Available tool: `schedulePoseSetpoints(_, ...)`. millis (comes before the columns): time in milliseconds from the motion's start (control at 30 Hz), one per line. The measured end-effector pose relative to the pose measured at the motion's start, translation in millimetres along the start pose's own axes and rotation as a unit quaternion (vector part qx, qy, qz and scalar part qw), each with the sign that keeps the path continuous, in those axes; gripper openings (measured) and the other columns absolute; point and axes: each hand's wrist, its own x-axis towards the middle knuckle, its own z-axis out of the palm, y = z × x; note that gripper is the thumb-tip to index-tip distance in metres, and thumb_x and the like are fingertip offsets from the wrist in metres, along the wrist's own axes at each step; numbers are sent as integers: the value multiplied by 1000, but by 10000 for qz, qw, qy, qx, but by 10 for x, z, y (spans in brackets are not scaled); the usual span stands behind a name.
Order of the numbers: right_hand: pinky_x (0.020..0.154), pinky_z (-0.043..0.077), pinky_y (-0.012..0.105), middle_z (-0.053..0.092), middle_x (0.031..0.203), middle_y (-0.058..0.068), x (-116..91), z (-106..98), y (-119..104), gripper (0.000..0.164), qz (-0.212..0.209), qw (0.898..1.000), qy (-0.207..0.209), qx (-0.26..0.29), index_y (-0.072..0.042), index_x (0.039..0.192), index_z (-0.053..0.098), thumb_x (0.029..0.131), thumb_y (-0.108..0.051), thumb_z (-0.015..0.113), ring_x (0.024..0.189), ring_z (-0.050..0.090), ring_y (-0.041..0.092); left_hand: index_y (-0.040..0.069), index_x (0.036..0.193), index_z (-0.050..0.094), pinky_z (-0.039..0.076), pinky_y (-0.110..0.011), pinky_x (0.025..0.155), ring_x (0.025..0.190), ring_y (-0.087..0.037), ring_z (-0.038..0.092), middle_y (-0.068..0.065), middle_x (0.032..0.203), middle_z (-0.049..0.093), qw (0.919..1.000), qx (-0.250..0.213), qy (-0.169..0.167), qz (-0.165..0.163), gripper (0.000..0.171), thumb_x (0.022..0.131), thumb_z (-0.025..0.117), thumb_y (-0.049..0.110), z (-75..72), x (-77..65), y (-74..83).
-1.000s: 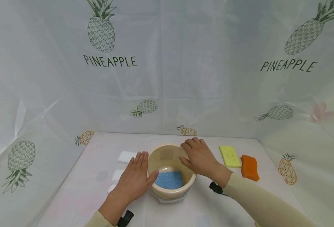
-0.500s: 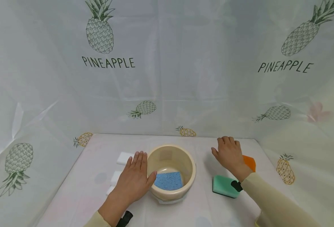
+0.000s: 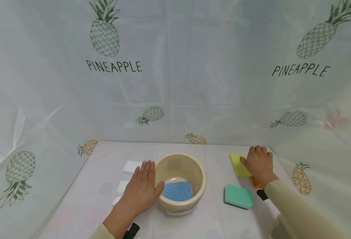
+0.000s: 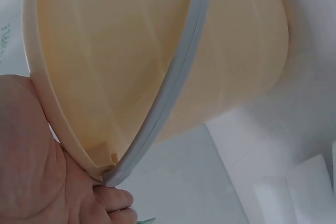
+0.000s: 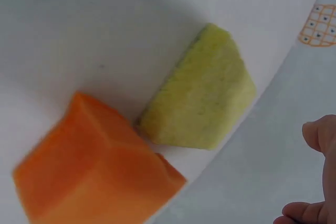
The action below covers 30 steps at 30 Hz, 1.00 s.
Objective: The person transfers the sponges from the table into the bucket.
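My left hand lies with straight fingers along the left rim of a cream bucket, thumb over the edge. The left wrist view shows the palm against the bucket's rim, near its grey carrying handle. Inside the bucket lies a blue sponge. My right hand hovers empty over the right side of the table, fingers loosely bent. Beneath and beside it are a yellow sponge and an orange sponge, the latter mostly covered by the hand in the head view.
A green sponge with a dark underside lies right of the bucket. White blocks sit left of it, partly behind my left hand. A pineapple-print sheet hangs behind the table. Something yellow-edged shows under my right sleeve.
My right hand has moved right, from the bucket's right rim to above the yellow and orange sponges. The green sponge has come into view from behind the forearm. My left hand stays put.
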Motion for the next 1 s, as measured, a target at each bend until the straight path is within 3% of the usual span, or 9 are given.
schedulePoseSetpoints(133,72,40,55,50,93,25,-73,132,-19,58,11,10000,-59,35,7,90,49,97,-46,72,91,47,45,-11,161,29,24,-61,128,159,-45,26,-31,167,31,10000,-77,12,27,78,110,47,46,-3,-5,-4)
schedulePoseSetpoints(367,72,41,54,50,91,24,-181,295,-112,65,-106,9999,-36,-1,11,98,51,93,-49,76,91,48,43,-9,162,27,23,-60,129,160,-44,24,-30,168,29,9999,-140,-59,-31,78,111,45,47,11,-3,-10)
schedulePoseSetpoints(667,74,40,55,44,86,23,-255,327,-152,71,223,9990,-395,-33,14,96,50,93,-51,76,88,44,43,-8,163,26,23,-58,129,161,-42,22,-28,170,28,9999,-116,-74,-102,79,111,43,48,48,8,-27)
schedulePoseSetpoints(1000,78,43,59,49,83,22,-283,331,-208,70,394,9971,-638,-87,13,90,55,93,-55,74,88,48,44,-8,163,26,23,-58,129,160,-42,23,-28,169,28,9998,-171,-45,-80,78,111,43,48,54,6,-38)
